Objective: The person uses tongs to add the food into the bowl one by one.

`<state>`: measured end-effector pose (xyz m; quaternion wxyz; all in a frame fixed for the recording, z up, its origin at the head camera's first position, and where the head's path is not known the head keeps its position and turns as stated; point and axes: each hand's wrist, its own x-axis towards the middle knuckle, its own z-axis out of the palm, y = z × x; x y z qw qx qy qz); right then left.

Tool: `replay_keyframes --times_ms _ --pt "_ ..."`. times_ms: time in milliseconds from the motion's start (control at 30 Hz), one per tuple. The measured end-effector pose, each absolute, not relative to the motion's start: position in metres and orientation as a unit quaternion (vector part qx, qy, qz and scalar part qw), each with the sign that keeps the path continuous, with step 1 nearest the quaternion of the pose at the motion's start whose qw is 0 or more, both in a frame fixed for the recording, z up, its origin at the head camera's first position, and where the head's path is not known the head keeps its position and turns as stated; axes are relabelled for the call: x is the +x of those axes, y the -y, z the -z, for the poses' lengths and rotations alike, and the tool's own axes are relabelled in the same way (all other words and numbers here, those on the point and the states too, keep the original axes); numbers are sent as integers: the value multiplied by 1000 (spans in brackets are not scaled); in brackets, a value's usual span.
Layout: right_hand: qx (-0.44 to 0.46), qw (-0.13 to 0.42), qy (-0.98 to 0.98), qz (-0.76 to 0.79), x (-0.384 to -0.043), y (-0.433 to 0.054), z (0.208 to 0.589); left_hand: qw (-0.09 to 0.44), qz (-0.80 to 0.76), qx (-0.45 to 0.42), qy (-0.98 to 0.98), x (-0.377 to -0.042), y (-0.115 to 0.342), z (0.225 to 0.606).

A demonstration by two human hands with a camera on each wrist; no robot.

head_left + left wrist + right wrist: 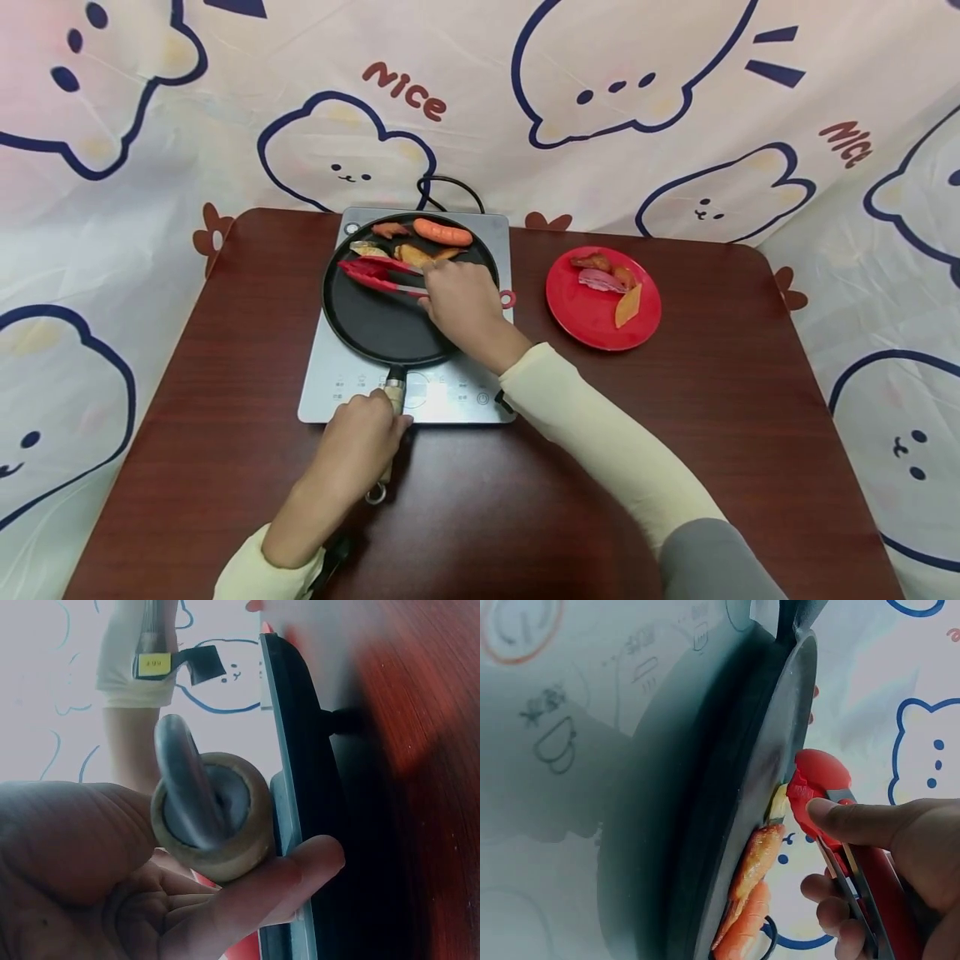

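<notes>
My left hand (363, 437) grips the wooden handle (393, 392) of a black frying pan (382, 325); in the left wrist view the handle's metal hanging ring (184, 780) points toward the camera. My right hand (465, 304) holds red-tipped tongs (371, 271) over the pan, their tips slightly apart with nothing seen between them. At the pan's far side lie a scored sausage (442, 232), a browned chicken wing (759, 859), a reddish meat piece (390, 229) and a pale yellowish piece (367, 248) close to the tong tips.
The pan sits on a silver induction cooker (322, 392) on a dark wooden table (187, 467). To the right, a red plate (600, 335) bears several food pieces, including a pink slice (600, 281) and an orange-tan diamond-shaped piece (627, 306). A black cable (457, 181) runs behind the cooker, near a printed curtain (480, 50).
</notes>
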<state>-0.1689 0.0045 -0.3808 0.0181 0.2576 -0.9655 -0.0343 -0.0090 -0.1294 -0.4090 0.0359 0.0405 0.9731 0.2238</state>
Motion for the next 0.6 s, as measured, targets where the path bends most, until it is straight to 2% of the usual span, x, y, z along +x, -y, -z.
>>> replay_keyframes --times_ms 600 --pt "258 17 966 22 -169 7 388 36 -230 39 -972 -9 130 409"
